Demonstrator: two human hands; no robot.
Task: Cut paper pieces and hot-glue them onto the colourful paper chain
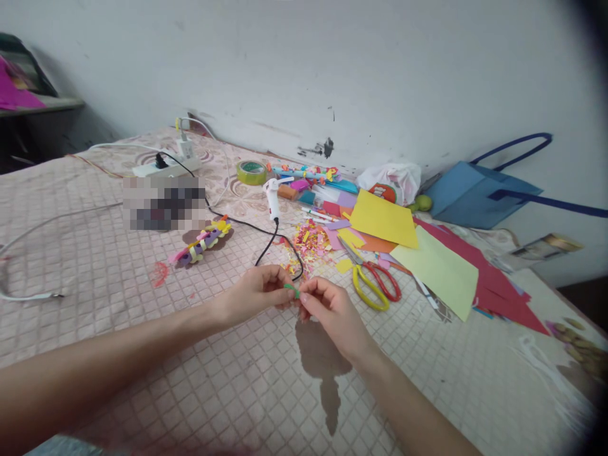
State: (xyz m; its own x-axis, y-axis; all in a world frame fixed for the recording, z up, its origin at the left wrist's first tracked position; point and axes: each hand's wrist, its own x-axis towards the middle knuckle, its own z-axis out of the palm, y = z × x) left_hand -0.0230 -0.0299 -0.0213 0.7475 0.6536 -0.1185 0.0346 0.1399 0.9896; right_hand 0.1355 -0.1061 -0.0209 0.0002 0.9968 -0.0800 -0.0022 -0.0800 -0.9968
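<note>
A small green strip (293,291), perhaps paper or foam, is pinched between my two hands above the quilted cloth. My left hand (259,290) grips its left end with thumb and fingertips. On its right end the thumb and fingers of my right hand (332,308) are closed. The fingers hide most of the strip, so its full shape is hard to make out. Just beyond my hands lie a heap of tiny coloured paper scraps (313,242) and a white glue gun (272,199) with a black cord. Scissors (375,285) with yellow and red handles rest right of my right hand.
A colourful foam decoration (202,242) lies left, near a power strip (166,166) with cables. Yellow tape (251,172) sits at the back. Yellow sheet (384,218), pale green sheet (439,269) and red sheets (494,278) overlap on the right, before a blue bag (475,193).
</note>
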